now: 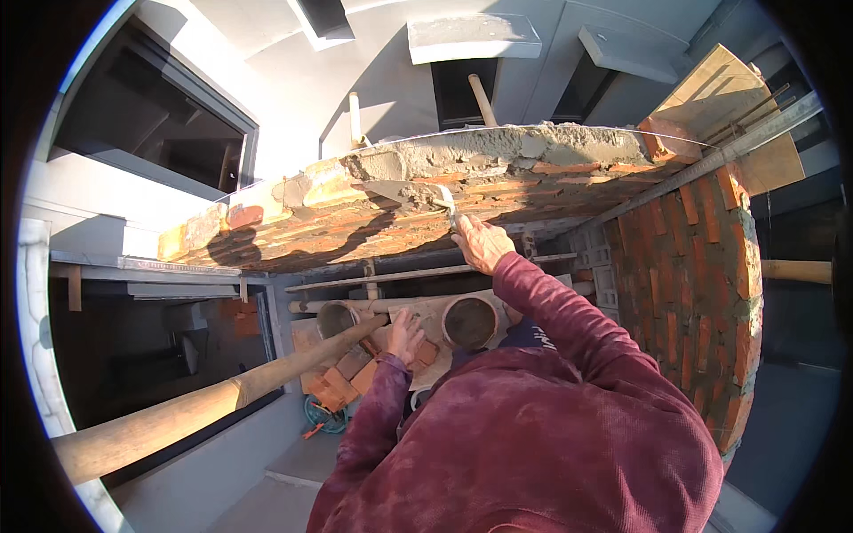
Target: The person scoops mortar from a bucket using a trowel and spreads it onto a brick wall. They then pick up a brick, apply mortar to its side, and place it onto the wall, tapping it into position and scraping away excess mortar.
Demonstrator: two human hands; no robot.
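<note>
I grip a trowel [397,191] by its handle in my right hand [480,242]; its blade lies against the mortar-smeared face of a brick wall [498,184], just below its top. A thin line runs along the top. My left hand [406,336] is lower, fingers apart and loosely bent, holding nothing, over a board with loose bricks [355,371]. A bucket of grey mortar [471,322] stands to its right, and a second bucket [338,317] to its left.
A long bamboo pole [204,413] slants across the lower left. Another brick wall [681,302] rises at the right beside a metal rail [649,188]. Wooden boards [711,98] stand at the upper right. A dark-framed window [151,115] and a pale building wall are beyond.
</note>
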